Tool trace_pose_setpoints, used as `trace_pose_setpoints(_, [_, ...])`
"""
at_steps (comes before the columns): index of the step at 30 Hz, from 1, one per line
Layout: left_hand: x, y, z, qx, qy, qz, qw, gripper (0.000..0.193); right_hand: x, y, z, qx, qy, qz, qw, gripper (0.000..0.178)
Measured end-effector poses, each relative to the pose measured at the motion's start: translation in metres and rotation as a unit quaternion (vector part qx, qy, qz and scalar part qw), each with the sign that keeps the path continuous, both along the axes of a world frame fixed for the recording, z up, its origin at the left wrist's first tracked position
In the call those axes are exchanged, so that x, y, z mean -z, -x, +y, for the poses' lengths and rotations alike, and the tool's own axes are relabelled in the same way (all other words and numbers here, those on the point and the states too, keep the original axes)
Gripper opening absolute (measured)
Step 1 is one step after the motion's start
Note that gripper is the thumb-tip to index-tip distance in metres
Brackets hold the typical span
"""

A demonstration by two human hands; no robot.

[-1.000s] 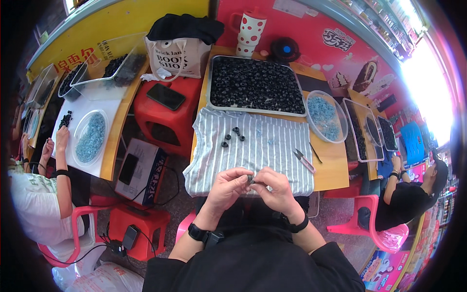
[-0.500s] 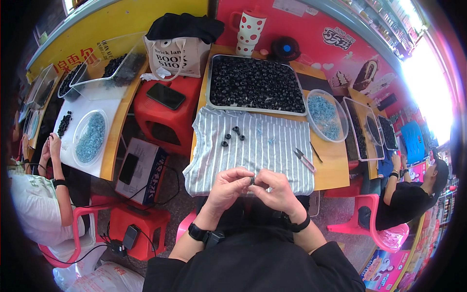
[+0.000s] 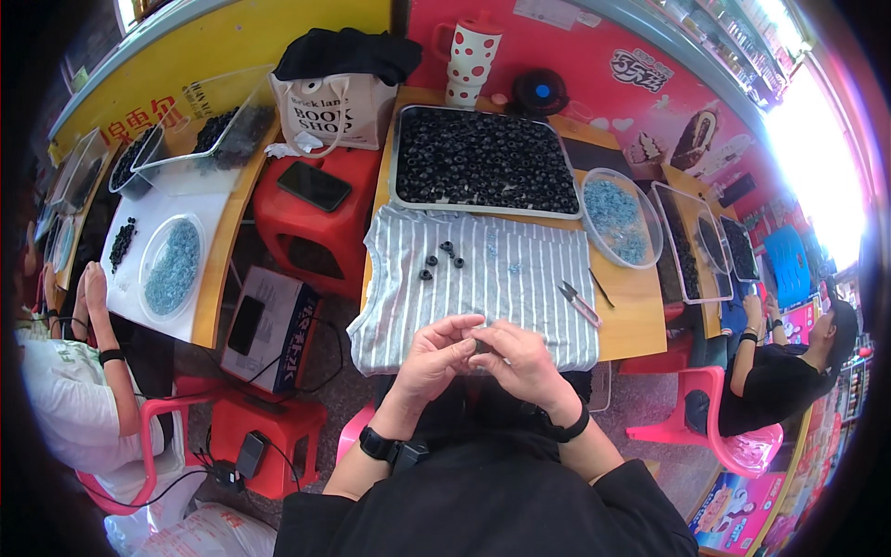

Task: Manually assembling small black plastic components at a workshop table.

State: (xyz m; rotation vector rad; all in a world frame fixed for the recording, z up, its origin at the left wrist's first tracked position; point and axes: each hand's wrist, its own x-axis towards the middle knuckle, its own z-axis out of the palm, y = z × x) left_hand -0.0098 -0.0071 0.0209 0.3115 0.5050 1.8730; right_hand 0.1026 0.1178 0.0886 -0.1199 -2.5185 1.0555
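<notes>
Close together over the near edge of a grey-and-white striped cloth (image 3: pixel 538 306), my left hand (image 3: pixel 436 357) and my right hand (image 3: pixel 520 360) pinch a small dark round piece (image 3: pixel 481 346) between them. The fingers cover most of it. On the cloth beyond lie several small black ring-shaped pieces (image 3: pixel 447 249) and a few tiny pale blue bits (image 3: pixel 514 268). Small scissors with pink handles (image 3: pixel 580 304) rest to the right, beside a thin dark tool (image 3: pixel 601 288). A metal tray (image 3: pixel 399 167) full of black ring-shaped pieces stands behind the cloth.
A round clear tub (image 3: pixel 657 243) of pale blue bits stands at the right of the table. To the left are a red stool (image 3: pixel 278 209) bearing a phone (image 3: pixel 315 187) and a cloth bag (image 3: pixel 367 107). Co-workers sit at tables on both sides. A spotted tumbler (image 3: pixel 471 60) stands at the back.
My fingers have shifted slightly around the small dark piece, and my right fingers now cover more of it. The view has moved a little. Things on the table lie as before.
</notes>
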Motion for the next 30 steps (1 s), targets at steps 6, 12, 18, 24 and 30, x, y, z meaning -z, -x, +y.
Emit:
trace_pose_setpoints(6, [0.008,0.005,-0.01,-0.02,0.005,0.031,0.999,0.041,0.003,0.009,-0.004,-0.061,-0.057,0.058,0.995,0.025])
trace_pose_setpoints(12, [0.002,0.003,-0.002,0.007,0.01,0.071,0.997,0.043,0.008,0.001,0.004,-0.058,-0.059,0.082,0.993,0.017])
trace_pose_setpoints(18, [-0.007,0.0,-0.001,0.011,0.019,0.123,0.992,0.042,-0.006,-0.053,0.078,0.152,-0.061,0.06,0.985,0.019])
trace_pose_setpoints(24, [0.003,0.0,0.0,0.019,0.022,0.109,0.994,0.037,-0.071,-0.133,0.219,0.464,-0.248,0.071,0.848,0.037])
trace_pose_setpoints(30, [0.006,0.0,-0.003,0.034,0.031,0.087,0.995,0.033,-0.026,-0.082,0.178,0.247,-0.054,-0.045,0.966,0.026])
